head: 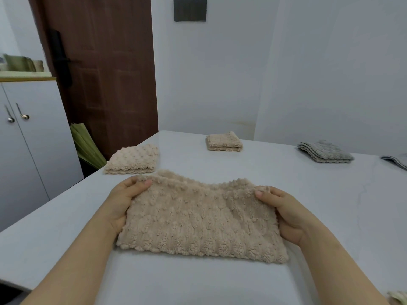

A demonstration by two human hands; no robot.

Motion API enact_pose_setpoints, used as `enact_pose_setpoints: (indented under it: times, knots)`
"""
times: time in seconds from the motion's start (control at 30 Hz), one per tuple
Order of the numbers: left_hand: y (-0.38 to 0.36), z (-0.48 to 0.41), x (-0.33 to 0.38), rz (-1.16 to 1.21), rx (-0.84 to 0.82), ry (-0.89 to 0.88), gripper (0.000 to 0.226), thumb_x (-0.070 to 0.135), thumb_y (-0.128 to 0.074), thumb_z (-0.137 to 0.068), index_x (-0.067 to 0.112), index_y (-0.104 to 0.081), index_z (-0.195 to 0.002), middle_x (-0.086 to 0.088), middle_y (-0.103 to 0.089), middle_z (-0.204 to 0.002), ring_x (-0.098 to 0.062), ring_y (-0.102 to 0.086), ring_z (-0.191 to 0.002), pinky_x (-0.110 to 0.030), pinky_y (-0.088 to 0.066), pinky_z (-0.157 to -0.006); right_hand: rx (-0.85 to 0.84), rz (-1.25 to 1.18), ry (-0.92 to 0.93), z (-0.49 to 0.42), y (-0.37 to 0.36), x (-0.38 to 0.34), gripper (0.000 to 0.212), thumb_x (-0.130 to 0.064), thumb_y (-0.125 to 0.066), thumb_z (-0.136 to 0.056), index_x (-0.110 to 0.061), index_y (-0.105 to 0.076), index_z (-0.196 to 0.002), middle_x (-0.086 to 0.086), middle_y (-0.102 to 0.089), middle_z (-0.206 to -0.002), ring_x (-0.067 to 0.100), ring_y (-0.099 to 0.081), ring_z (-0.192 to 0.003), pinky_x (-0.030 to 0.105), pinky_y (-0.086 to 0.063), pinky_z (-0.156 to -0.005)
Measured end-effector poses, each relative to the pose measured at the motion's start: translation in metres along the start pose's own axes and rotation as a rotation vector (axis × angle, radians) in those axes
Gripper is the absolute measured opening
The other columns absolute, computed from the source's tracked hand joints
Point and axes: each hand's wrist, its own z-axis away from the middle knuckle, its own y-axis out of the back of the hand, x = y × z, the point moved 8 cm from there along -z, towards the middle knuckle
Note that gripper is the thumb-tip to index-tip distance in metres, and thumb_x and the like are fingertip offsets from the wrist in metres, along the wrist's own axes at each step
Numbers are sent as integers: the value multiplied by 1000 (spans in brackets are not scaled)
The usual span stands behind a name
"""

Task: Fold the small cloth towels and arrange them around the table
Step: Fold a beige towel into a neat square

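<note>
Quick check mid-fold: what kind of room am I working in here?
Probably a small room in a home, though I cannot be sure: a brown door, a white two-door cabinet beside it, and a plain white table.

Plain home room: brown door [105, 62], white cupboard [39, 150], white table [286, 183]

1. In the middle of the frame, my left hand [123, 203] and my right hand [284, 214] pinch the far corners of the beige towel [198, 219], thumbs on top (its near edge rests on the white table [308, 194]).
2. Left of centre, a cream folded towel [134, 159] sits at the table's edge.
3. Upper middle: a far folded towel [223, 142], also beige.
4. At right lies a grey folded towel [326, 151]; the frame's right edge cuts off a second grey towel [396, 160].
</note>
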Motion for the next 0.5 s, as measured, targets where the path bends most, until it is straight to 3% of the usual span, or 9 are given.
enact_pose_setpoints:
  times: [0.1, 0.2, 0.27, 0.33, 0.4, 0.5]
  knots:
    - [1, 0, 6, 13, 34, -59, 13, 0, -55, -85, 10, -58, -78, -3, -70, -63, -14, -67, -55, -21, -54, -47, 37, -69, 81, -2, 4, -8, 16, -4, -54, -86, -8, -61, -72, 6, -69, -63, 15, -67, -56, 25, -57, -52]
    - [3, 0, 6, -478, 147, -176, 7, 1, -63, -83, 7, -60, -80, 4, -63, -94, -8, -59, -71, -21, -47, -55, 60, 37, 75, 0, 5, -5, 15, -2, -57, -85, -7, -63, -72, 7, -68, -64, 16, -66, -55, 24, -55, -50]
    - [-2, 2, 11, -843, 209, -318, 10, 5, -66, -81, 13, -61, -77, 7, -56, -105, -10, -56, -80, -18, -39, -64, 198, 416, 138, -2, 18, -3, 13, -2, -64, -81, -9, -66, -71, 5, -65, -68, 17, -61, -60, 23, -50, -55]
    - [-7, 4, 15, -1035, 235, -430, 19, 8, -67, -80, 20, -58, -69, 6, -56, -99, -17, -55, -87, -18, -35, -63, 368, 783, 260, -1, 25, -14, 12, -4, -64, -80, -12, -67, -71, -2, -63, -71, 13, -57, -67, 19, -43, -59]
    - [-7, 5, 17, -1053, 243, -456, 19, 10, -68, -79, 21, -58, -69, 6, -56, -96, -17, -56, -85, -17, -34, -62, 442, 927, 340, 1, 24, -21, 11, -5, -62, -80, -14, -66, -74, -6, -61, -73, 8, -54, -69, 10, -36, -56]
    - [-3, 1, 14, -817, 182, -372, 12, 9, -71, -77, 19, -64, -77, 11, -60, -101, -11, -55, -77, -17, -40, -65, 445, 950, 433, 3, 21, -29, 15, -2, -62, -80, -14, -64, -72, -13, -55, -72, 1, -50, -68, 2, -35, -55]
